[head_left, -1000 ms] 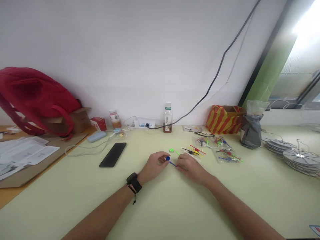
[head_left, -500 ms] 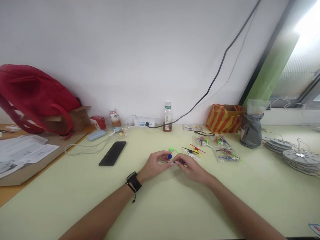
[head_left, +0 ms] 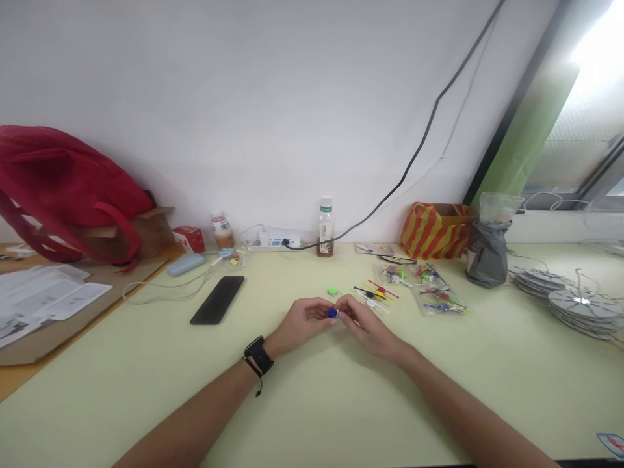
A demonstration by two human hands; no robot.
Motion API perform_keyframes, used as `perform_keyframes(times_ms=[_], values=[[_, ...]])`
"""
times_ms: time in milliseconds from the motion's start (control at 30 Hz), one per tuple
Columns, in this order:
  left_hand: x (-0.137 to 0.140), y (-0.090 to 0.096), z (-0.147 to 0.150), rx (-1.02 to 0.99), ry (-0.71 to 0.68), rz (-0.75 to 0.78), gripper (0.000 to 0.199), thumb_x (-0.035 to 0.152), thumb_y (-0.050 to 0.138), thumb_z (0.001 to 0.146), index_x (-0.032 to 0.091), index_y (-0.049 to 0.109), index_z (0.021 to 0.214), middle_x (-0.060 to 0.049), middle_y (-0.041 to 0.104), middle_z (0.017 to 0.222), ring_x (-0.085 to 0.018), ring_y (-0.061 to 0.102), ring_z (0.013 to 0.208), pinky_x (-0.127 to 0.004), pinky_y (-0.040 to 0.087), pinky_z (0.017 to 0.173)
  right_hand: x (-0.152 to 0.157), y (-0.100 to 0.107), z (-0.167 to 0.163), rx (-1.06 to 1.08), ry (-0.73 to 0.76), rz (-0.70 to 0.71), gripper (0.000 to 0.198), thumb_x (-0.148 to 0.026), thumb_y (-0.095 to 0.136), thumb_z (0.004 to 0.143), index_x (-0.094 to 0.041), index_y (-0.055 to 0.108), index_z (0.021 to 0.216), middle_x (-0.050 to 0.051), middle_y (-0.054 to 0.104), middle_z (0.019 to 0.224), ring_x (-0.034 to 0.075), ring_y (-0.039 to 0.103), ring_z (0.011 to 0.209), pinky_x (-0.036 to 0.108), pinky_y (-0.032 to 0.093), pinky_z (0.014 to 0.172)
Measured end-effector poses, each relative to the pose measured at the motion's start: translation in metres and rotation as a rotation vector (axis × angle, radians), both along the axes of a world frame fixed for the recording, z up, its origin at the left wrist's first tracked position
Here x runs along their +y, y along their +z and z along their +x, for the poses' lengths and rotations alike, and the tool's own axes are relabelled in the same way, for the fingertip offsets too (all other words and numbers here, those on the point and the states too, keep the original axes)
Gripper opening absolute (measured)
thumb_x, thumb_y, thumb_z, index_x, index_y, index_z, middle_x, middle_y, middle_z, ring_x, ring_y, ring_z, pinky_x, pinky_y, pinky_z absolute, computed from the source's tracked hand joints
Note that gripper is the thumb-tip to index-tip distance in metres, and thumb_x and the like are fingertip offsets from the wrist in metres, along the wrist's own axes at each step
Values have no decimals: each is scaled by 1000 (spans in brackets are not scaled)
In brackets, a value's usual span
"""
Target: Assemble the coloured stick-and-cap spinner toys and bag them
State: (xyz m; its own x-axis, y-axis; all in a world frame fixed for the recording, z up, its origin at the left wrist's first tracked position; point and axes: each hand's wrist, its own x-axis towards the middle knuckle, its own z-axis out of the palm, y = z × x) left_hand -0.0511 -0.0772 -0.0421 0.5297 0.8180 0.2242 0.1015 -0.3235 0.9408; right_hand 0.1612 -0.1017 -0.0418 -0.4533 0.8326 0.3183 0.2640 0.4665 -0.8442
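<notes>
A small round blue plastic piece (head_left: 332,313) is pinched in the fingers of my left hand (head_left: 305,322), just above the table. My right hand (head_left: 363,324) is closed too, its fingertips meeting the left ones at the blue piece. What else the right fingers hold is mostly hidden. Just beyond the hands lies a round green plastic piece (head_left: 332,291). To its right are several thin plastic sticks with round hubs, among them a red one (head_left: 380,290), a black one (head_left: 366,294) and a white one (head_left: 372,303).
Clear bags of coloured plastic parts (head_left: 441,296) lie to the right. A black phone (head_left: 217,300) rests on the left. Against the wall stand a bottle (head_left: 325,229), a power strip (head_left: 277,240) and a striped bag (head_left: 433,231). Stacked grey discs (head_left: 585,309) sit far right.
The round blue piece has come down and turned between my fingertips. My right hand has closed in on it. The blue stick seen in my right fingers is now hidden.
</notes>
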Motion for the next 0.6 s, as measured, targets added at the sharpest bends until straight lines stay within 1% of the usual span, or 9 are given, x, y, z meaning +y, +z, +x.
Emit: perform_keyframes(times_ms=[133,300,367,467,600], values=[[0,-1,1,-4,4,10,40,43,77,85,14,75,113,-12,77,104,-23,72,94,-38,58,91,1,1,-1,35,-21,-11,22,-43,44,104,-23,53,104,6,61,101,20,58,90,32,49,79],[-1,-2,1,27,17,45,35,42,74,88,15,77,111,-12,78,108,-24,72,96,-38,58,91,2,0,1,23,-28,-41,23,-44,47,102,-23,54,105,4,61,95,19,57,85,29,46,70],[-1,-2,1,28,36,62,34,40,74,88,15,77,111,-11,78,109,-25,72,97,-38,58,92,4,0,3,-1,-42,-34,23,-44,48,102,-23,55,107,2,58,86,17,54,78,28,42,66],[0,-2,1,27,61,80,34,40,75,87,16,77,112,-11,78,111,-26,72,100,-40,57,94,5,-1,5,-20,-49,-18,22,-43,50,101,-23,54,109,-3,50,74,15,47,68,26,37,60],[1,-3,0,36,64,87,34,39,75,87,16,77,112,-11,77,112,-27,72,102,-41,57,95,6,-2,7,-7,-25,-45,25,-45,52,100,-23,52,111,-6,44,67,14,41,62,25,32,57]])
